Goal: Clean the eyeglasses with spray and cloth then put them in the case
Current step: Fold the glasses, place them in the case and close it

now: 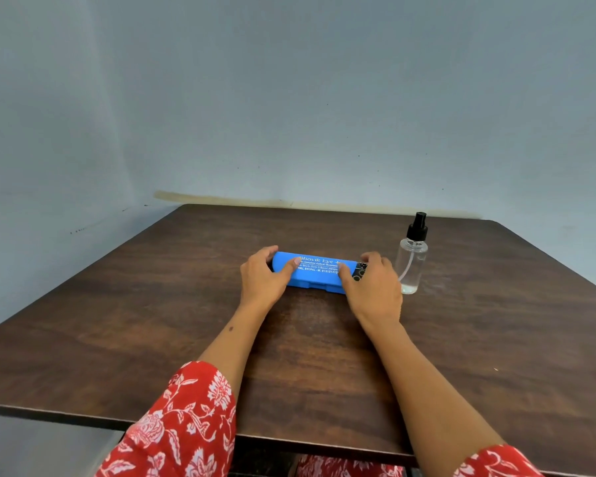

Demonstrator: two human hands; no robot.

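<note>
While shut, blue white-lettered case (315, 271).

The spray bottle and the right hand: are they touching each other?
Cannot tell. In the head view the right hand, holding the blue case, overlaps the spray bottle at its lower left, so neither contact nor gap shows plainly.

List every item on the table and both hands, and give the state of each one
Blue eyeglass case: closed, lying flat on the table.
Spray bottle: upright, nozzle cap on, right of the case, untouched.
Left hand: grips the case's left end.
Right hand: grips the case's right end.
Eyeglasses and cloth: not visible.
</note>
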